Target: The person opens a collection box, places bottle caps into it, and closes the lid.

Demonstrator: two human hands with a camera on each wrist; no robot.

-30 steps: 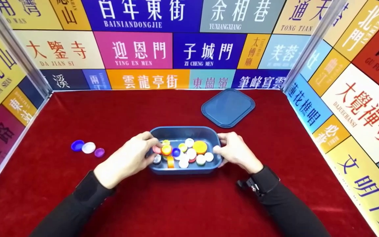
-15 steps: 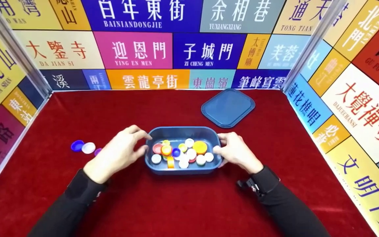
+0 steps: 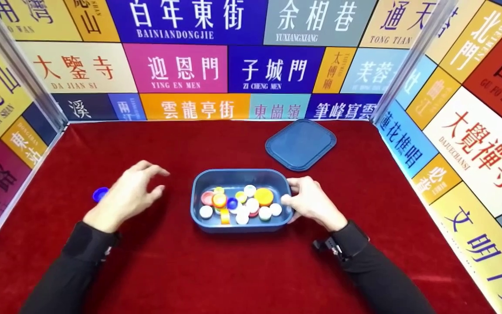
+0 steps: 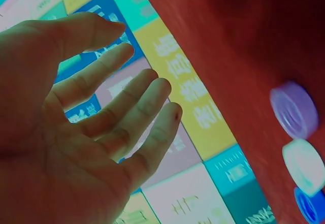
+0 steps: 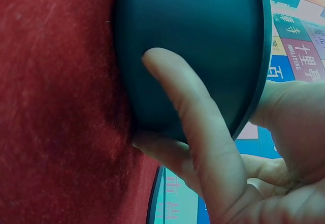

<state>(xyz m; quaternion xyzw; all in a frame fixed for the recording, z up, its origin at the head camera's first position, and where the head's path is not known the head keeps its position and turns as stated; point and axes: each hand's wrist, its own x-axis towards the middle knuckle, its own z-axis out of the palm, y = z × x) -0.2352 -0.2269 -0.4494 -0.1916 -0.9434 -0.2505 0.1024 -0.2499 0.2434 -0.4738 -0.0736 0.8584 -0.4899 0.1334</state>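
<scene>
A dark blue plastic box (image 3: 238, 226) stands on red cloth with several bottle caps (image 3: 263, 197) inside, white, yellow, orange, pink and blue. My right hand (image 3: 314, 203) grips its right end, and in the right wrist view the fingers (image 5: 203, 117) lie along the outer wall. Off to the left of the box, my left hand (image 3: 124, 194) is held with fingers spread and nothing in them. A purple cap (image 4: 295, 109), a white cap (image 4: 304, 166) and a blue cap (image 4: 312, 206) lie in a row near it; in the head view the hand hides all but the blue one.
The box's blue lid (image 3: 301, 146) lies flat on the red cloth (image 3: 233, 270) behind the box, to the right. Printed panels (image 3: 185, 67) with large characters wall in the back and both sides.
My left hand has come out of the box, empty, and moved left until it overlaps the loose caps. My right hand has kept its hold on the box.
</scene>
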